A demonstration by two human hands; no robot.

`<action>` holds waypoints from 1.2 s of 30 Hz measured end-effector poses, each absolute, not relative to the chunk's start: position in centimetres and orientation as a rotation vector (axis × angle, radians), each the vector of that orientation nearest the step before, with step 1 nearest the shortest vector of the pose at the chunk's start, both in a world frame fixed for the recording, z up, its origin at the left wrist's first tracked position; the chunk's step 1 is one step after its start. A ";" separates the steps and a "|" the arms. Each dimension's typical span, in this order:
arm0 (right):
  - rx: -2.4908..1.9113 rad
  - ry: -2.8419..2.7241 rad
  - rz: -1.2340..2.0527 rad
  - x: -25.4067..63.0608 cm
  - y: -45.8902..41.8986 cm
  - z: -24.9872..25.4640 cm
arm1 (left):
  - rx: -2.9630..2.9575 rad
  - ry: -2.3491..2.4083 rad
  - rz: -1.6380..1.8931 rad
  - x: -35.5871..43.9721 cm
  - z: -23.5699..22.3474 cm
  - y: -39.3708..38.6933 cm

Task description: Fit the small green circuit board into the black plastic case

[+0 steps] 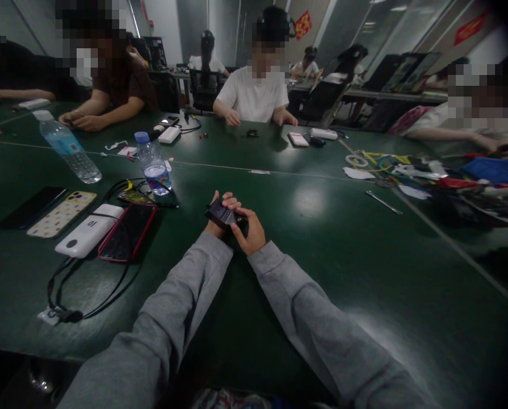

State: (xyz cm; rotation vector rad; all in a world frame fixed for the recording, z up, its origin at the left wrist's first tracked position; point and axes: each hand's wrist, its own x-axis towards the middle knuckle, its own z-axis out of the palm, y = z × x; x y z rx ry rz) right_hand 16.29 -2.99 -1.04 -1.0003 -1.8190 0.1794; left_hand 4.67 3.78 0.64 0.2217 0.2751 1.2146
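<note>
A small black box-shaped device (222,214) with a flat top is held just above the green table (322,250), in front of me. My left hand (215,228) is wrapped round it from below and behind, its fingertips showing over the far edge. At the device's right end, the thumb and fingers of my right hand (252,232) close on it, with a dark round part partly hidden between them. What kind of device it is, I cannot make out.
To the left lie a red-edged phone (128,233), a white power bank (89,231) with a black strap, a patterned phone case (62,215) and two water bottles (155,170). Rightward are a wrench (383,203) and tangled cables (441,170). A person (254,94) sits opposite.
</note>
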 end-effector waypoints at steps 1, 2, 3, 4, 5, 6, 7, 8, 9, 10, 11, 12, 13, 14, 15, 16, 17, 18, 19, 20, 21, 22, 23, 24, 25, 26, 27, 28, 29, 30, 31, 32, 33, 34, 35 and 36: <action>-0.995 -1.819 0.170 16.3 -3.0 -1.0 | 0.224 0.269 1.220 4.7 0.6 3.8; -0.989 -1.820 0.162 16.3 -3.0 -0.9 | 0.224 0.259 1.223 4.7 0.5 3.8; -0.983 -1.822 0.155 16.3 -3.0 -0.9 | 0.221 0.246 1.224 4.7 0.5 3.8; -0.978 -1.822 0.146 16.3 -3.0 -0.8 | 0.218 0.232 1.221 4.7 0.5 3.8; -0.974 -1.822 0.138 16.3 -3.0 -0.7 | 0.213 0.216 1.216 4.7 0.5 3.8; -0.971 -1.820 0.129 16.3 -3.1 -0.6 | 0.209 0.200 1.211 4.7 0.4 3.7; -0.969 -1.815 0.121 16.3 -3.1 -0.6 | 0.206 0.190 1.207 4.6 0.4 3.7; -0.968 -1.810 0.114 16.3 -3.2 -0.5 | 0.205 0.186 1.209 4.6 0.4 3.7; -0.967 -1.804 0.107 16.4 -3.3 -0.4 | 0.205 0.189 1.216 4.7 0.4 3.7; -0.970 -1.798 0.099 16.4 -3.3 -0.3 | 0.206 0.196 1.228 4.7 0.3 3.7; -0.974 -1.791 0.089 16.4 -3.3 -0.3 | 0.207 0.201 1.243 4.7 0.2 3.7; -0.978 -1.782 0.078 16.4 -3.4 -0.2 | 0.205 0.199 1.258 4.7 0.1 3.7; -0.979 -1.774 0.065 16.4 -3.4 -0.2 | 0.202 0.187 1.270 4.8 0.0 3.7; -0.978 -1.767 0.053 16.3 -3.3 -0.2 | 0.197 0.172 1.277 4.8 -0.1 3.8; -0.979 -1.762 0.041 16.3 -3.3 -0.2 | 0.192 0.161 1.283 4.9 -0.3 3.9; -0.984 -1.763 0.032 16.3 -3.2 -0.2 | 0.188 0.159 1.290 4.9 -0.4 4.0; -0.992 -1.770 0.026 16.3 -3.2 -0.2 | 0.184 0.167 1.299 5.0 -0.6 4.1; -1.005 -1.779 0.022 16.3 -3.1 -0.3 | 0.181 0.182 1.308 5.0 -0.8 4.2; -1.021 -1.791 0.022 16.3 -3.1 -0.4 | 0.179 0.199 1.318 5.0 -0.9 4.3; -1.038 -1.802 0.023 16.2 -3.0 -0.4 | 0.178 0.211 1.328 5.0 -1.0 4.4; -1.050 -1.814 0.025 16.2 -3.0 -0.5 | 0.176 0.218 1.334 5.0 -1.1 4.5; -1.057 -1.827 0.024 16.2 -2.9 -0.6 | 0.172 0.220 1.335 5.0 -1.1 4.6; -1.059 -1.841 0.022 16.1 -2.8 -0.7 | 0.167 0.218 1.335 5.0 -1.1 4.6; -1.056 -1.855 0.020 16.1 -2.8 -0.8 | 0.161 0.210 1.336 5.0 -1.1 4.6; -1.048 -1.869 0.017 16.1 -2.7 -0.9 | 0.154 0.199 1.335 5.0 -1.0 4.5; -1.037 -1.880 0.014 16.1 -2.6 -1.0 | 0.147 0.185 1.330 5.0 -1.0 4.5; -1.029 -1.890 0.014 16.1 -2.5 -1.0 | 0.141 0.174 1.323 5.1 -0.9 4.5; -1.026 -1.903 0.018 16.1 -2.5 -1.1 | 0.138 0.172 1.317 5.1 -0.9 4.4; -1.027 -1.921 0.025 16.1 -2.4 -1.2 | 0.138 0.183 1.313 5.1 -0.8 4.4; -1.030 -1.945 0.033 16.1 -2.4 -1.3 | 0.139 0.204 1.314 5.1 -0.8 4.4; -1.036 -1.972 0.040 16.1 -2.3 -1.4 | 0.142 0.227 1.321 5.0 -0.9 4.4; -1.045 -1.999 0.042 16.1 -2.3 -1.5 | 0.144 0.242 1.333 5.0 -0.9 4.4; -1.056 -2.022 0.037 16.0 -2.3 -1.6 | 0.144 0.247 1.343 5.0 -1.0 4.4; -1.071 -2.039 0.023 16.0 -2.3 -1.7 | 0.142 0.244 1.347 4.9 -1.0 4.5; -1.091 -2.047 0.001 15.9 -2.3 -1.8 | 0.138 0.239 1.344 4.9 -1.1 4.5; -1.114 -2.049 -0.026 15.8 -2.3 -1.9 | 0.135 0.238 1.341 4.9 -1.1 4.5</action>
